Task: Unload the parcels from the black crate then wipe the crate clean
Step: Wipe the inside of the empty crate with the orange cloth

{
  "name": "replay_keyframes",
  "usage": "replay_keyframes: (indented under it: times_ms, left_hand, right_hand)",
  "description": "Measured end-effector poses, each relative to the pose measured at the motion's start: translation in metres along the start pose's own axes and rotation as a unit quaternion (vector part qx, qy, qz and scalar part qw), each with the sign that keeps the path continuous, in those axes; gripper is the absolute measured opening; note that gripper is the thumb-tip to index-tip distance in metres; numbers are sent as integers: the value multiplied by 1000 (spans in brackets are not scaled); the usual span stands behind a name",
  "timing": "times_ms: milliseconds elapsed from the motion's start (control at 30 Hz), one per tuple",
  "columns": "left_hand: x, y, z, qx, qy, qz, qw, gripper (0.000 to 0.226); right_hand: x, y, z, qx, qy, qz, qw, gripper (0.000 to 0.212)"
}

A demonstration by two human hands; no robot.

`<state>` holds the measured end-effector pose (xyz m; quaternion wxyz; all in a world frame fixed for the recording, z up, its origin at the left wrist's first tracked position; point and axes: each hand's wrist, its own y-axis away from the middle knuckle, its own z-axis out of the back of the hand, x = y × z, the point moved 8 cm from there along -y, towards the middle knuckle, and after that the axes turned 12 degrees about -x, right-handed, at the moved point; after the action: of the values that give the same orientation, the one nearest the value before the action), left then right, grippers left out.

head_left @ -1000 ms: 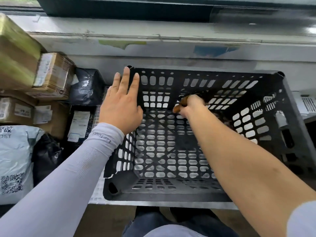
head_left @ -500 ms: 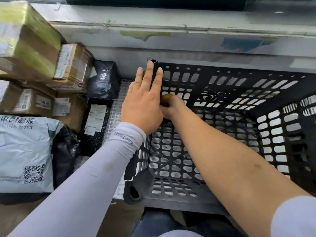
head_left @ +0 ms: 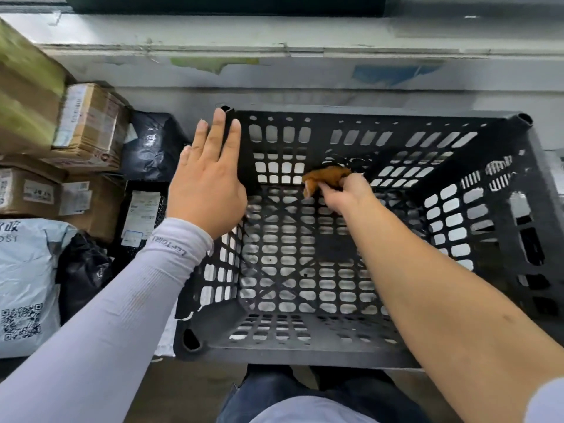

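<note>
Black crate [head_left: 351, 270]: you have it in front of you with its open top facing up; no parcel lies inside; compared with half a second ago it sits further left and more fully in your view, with both far corners and the right wall now visible.
Parcels [head_left: 88, 129]: stacked to the left of the crate, outside it; cardboard boxes, black bags and a grey mailer [head_left: 27, 285] with a QR code; arrangement unchanged from the earlier frames.
Left hand [head_left: 210, 181]: your fingers are straight and held together; the palm lies flat against the top of the crate's left wall near the far left corner, gripping nothing; it holds the same spot on the crate as before.
Right hand [head_left: 348, 193]: your fingers are curled round an orange-brown cloth [head_left: 328, 177]; the hand reaches down inside the crate at the foot of the far wall; half a second ago it was tucked against the left wall just behind your left hand, and it has since moved right toward the middle of the far wall.
Cloth: bunched, projecting past your fingers and touching the lattice of the far wall; more of it shows than earlier.
</note>
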<state>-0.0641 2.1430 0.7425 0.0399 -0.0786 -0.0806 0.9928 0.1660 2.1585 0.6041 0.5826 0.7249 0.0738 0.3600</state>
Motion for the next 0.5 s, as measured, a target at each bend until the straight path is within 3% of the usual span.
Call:
replay_keyframes:
  times_ms: [233, 333, 500]
  left_hand:
    - [1, 0, 1, 2, -12, 7, 1000, 82]
    - [0, 0, 1, 2, -18, 6, 1000, 83]
    - [1, 1, 0, 6, -23, 8, 1000, 83]
  right_hand:
    - [83, -42, 73, -62, 0, 59, 996, 38]
    - [112, -55, 101, -99, -62, 65, 991, 35]
    - [127, -80, 112, -138, -73, 85, 984, 35]
